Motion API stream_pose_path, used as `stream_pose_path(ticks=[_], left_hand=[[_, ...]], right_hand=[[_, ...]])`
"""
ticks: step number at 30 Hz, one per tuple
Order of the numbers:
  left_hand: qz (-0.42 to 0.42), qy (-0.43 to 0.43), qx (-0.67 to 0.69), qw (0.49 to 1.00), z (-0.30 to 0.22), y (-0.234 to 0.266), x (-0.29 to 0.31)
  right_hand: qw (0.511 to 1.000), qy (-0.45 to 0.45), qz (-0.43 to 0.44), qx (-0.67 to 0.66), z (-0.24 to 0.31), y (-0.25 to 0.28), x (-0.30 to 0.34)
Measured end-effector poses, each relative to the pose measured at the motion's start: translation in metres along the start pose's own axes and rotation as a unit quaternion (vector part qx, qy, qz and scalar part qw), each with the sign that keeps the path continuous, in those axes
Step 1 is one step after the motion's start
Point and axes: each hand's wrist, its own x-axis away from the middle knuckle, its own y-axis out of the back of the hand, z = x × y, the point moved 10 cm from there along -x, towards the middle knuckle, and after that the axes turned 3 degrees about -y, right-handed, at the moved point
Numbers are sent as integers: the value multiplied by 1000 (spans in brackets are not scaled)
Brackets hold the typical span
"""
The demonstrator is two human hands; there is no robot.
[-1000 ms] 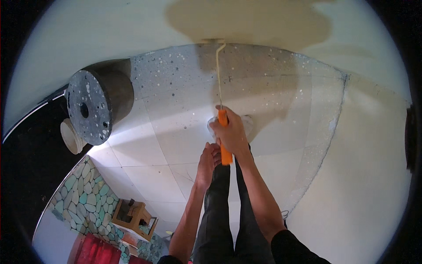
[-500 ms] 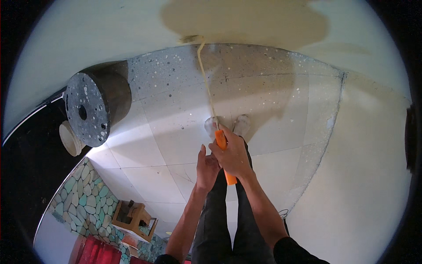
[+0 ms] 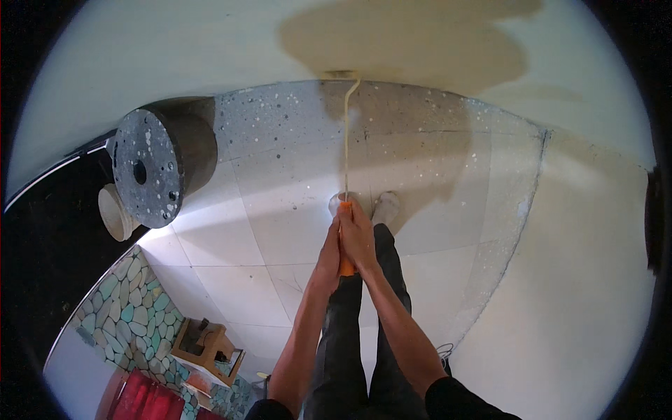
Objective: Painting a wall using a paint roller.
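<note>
Both hands hold a long paint roller (image 3: 346, 157) out in front of me, above my feet. Its orange handle (image 3: 346, 267) shows between my palms, and a thin yellowish rod runs forward to the wall. My right hand (image 3: 359, 236) is closed around the handle from the right. From the left, my left hand (image 3: 329, 257) presses against it with fingers closed, partly hidden by the handle and right hand. The roller head (image 3: 341, 74) lies at the foot of the pale wall (image 3: 203, 49), too dim to see in detail.
A paint-spattered dark drum (image 3: 150, 164) stands at left, beside a whitish bucket (image 3: 115, 212). Pale floor tiles (image 3: 280, 231) carry paint spots near the wall. Behind at lower left are a wooden box-like stand (image 3: 208, 350) and pebble-patterned flooring (image 3: 133, 308). Another wall (image 3: 581, 273) rises at right.
My left hand has come from beside the handle to close against it. The handle has straightened and shifted slightly left, while the roller head has moved right along the wall.
</note>
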Motion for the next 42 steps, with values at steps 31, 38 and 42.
stream_pose_path(ticks=[31,38,42], left_hand=[[-70,-161,-302,937,-48,-9,-31],[-86,-175,-341,919,-86,8,-95],[-126,-203,-364,900,-47,9,-66]], right_hand=[[994,-107,21,31,-136,62,138],[978,-150,142,16,-115,11,167],[982,-157,98,-39,-116,40,155]])
